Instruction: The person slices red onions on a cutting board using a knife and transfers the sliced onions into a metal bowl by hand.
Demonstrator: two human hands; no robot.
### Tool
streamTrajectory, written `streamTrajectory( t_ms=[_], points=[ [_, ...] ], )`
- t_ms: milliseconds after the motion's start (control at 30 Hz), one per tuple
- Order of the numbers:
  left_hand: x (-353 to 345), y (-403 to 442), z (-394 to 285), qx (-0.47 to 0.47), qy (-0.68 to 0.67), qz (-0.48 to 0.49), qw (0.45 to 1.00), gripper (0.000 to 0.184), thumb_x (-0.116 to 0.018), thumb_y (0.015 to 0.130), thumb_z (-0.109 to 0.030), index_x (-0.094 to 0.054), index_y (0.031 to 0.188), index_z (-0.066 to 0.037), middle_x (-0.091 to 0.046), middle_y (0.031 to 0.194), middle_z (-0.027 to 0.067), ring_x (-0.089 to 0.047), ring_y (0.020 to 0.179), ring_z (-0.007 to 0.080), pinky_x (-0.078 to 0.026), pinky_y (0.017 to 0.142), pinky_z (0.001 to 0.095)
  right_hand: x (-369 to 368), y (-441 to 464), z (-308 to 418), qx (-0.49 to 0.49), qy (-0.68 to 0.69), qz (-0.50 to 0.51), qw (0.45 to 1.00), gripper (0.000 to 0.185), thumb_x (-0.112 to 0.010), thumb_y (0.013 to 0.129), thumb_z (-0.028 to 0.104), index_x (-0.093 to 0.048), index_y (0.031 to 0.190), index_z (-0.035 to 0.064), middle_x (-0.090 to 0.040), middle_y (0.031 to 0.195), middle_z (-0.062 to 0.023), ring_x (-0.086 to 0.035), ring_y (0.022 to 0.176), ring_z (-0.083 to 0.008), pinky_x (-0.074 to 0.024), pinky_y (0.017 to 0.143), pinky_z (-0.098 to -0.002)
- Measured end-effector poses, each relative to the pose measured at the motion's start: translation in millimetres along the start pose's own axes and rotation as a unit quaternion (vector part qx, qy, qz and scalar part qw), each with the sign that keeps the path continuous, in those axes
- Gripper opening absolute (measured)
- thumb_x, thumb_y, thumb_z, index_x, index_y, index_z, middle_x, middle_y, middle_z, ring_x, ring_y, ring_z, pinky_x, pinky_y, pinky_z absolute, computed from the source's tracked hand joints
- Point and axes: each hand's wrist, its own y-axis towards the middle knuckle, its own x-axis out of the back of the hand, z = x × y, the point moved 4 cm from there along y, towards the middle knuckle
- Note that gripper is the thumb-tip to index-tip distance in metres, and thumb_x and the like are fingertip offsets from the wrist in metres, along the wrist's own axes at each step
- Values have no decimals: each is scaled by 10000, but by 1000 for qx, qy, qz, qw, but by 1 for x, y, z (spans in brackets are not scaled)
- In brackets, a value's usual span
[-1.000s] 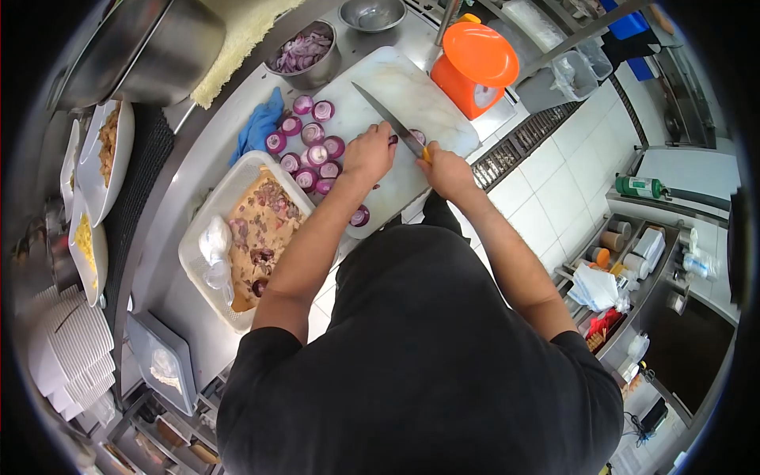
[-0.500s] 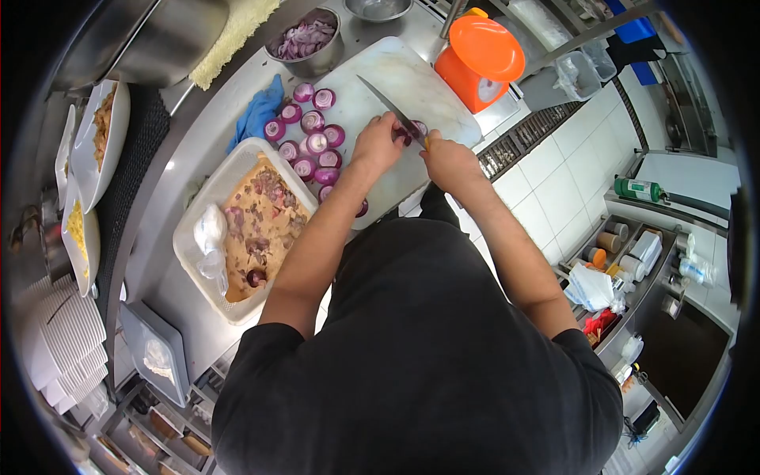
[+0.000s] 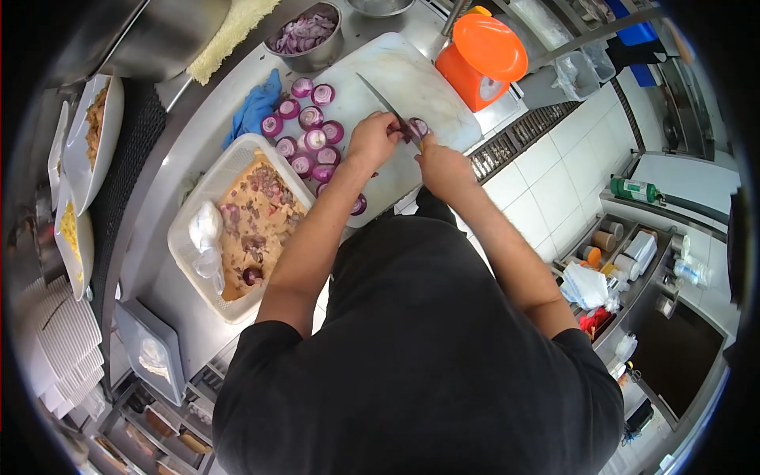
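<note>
My right hand (image 3: 446,168) is closed around the handle of a kitchen knife (image 3: 381,98), whose long blade points up and left over the white cutting board (image 3: 431,91). Beside the blade, the fingers of my left hand (image 3: 374,142) pinch a dark purple piece of red onion; its exact shape is partly hidden. A red onion (image 3: 419,127) with a pale cut face shows just past the blade, close to my right hand. Several trimmed red onions (image 3: 315,140) stand grouped along the board's left side, some partly behind my left forearm.
A white plastic basket (image 3: 184,229) at left holds onion skins and a plastic bag. Behind it lies a blue cloth (image 3: 255,111). A metal bowl (image 3: 323,57) of sliced red onion stands at the back, and an orange scale (image 3: 479,67) at the board's far right corner.
The onion by the blade now shows more of its cut face. Both hands have shifted only slightly left, still holding the knife and the onion piece.
</note>
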Motion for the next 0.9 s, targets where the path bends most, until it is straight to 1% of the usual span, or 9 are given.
streamTrajectory(
  t_ms=[67,167,233,333,433,533,633,733,900],
  points=[
    [0,-2,0,3,-7,-6,1000,175,-820,880,-96,-737,1019,-28,-745,1023,137,-771,918,281,-604,831,386,-12,5,-3,-11,5,0,1000,401,-598,1067,287,-513,1238,-65,-766,960,-266,-766,920,-441,-606,797,-531],
    [0,-3,1,2,-11,-13,1000,177,-820,882,-97,-740,1024,-29,-750,1021,135,-775,913,276,-607,827,383,-7,9,-3,-2,14,9,1000,408,-591,1071,293,-512,1252,-64,-767,972,-266,-765,927,-442,-604,804,-535],
    [-1,-1,1,-5,-3,-10,1000,178,-820,885,-98,-740,1028,-28,-753,1022,133,-778,912,271,-609,824,378,14,3,2,7,6,20,1000,415,-584,1075,300,-510,1268,-60,-767,979,-266,-764,931,-446,-602,809,-539],
    [-3,-1,6,12,-32,1,999,193,-821,866,-117,-745,1026,-41,-741,1033,138,-743,936,319,-590,855,420,9,-6,2,4,4,-4,1000,388,-596,1068,292,-524,1245,-46,-767,972,-263,-762,919,-447,-603,803,-537],
    [-1,-2,5,8,-43,-12,999,191,-825,864,-115,-744,1020,-41,-745,1030,139,-747,929,318,-594,841,416,-15,7,0,-17,23,-17,999,375,-610,1060,278,-543,1218,-56,-766,958,-255,-765,898,-436,-607,783,-527],
    [0,-2,3,-6,-21,-18,1000,183,-819,892,-94,-738,1037,-17,-768,1023,133,-788,915,255,-613,820,366,-3,6,-5,20,50,-12,998,411,-622,1056,312,-503,1237,-37,-756,966,-284,-748,925,-476,-588,810,-563],
    [-2,-1,6,3,-24,-7,1000,194,-823,892,-99,-735,1043,-17,-771,1023,133,-789,912,253,-614,810,364,16,-6,1,11,21,14,1000,418,-615,1060,322,-502,1240,-38,-755,969,-285,-749,926,-470,-585,815,-567],
    [0,-3,4,6,-20,-6,1000,198,-825,893,-103,-732,1043,-15,-773,1025,134,-788,909,254,-613,810,361,-9,-1,0,-14,20,0,1000,408,-605,1066,314,-522,1253,-39,-766,964,-256,-763,912,-440,-603,801,-534],
    [0,-3,1,-4,-12,-4,1000,194,-812,901,-103,-730,1050,-9,-760,1029,137,-782,912,262,-609,825,367,-16,12,-8,2,47,-10,999,425,-621,1060,336,-527,1251,-31,-765,958,-252,-759,897,-445,-599,795,-541]
  ],
)
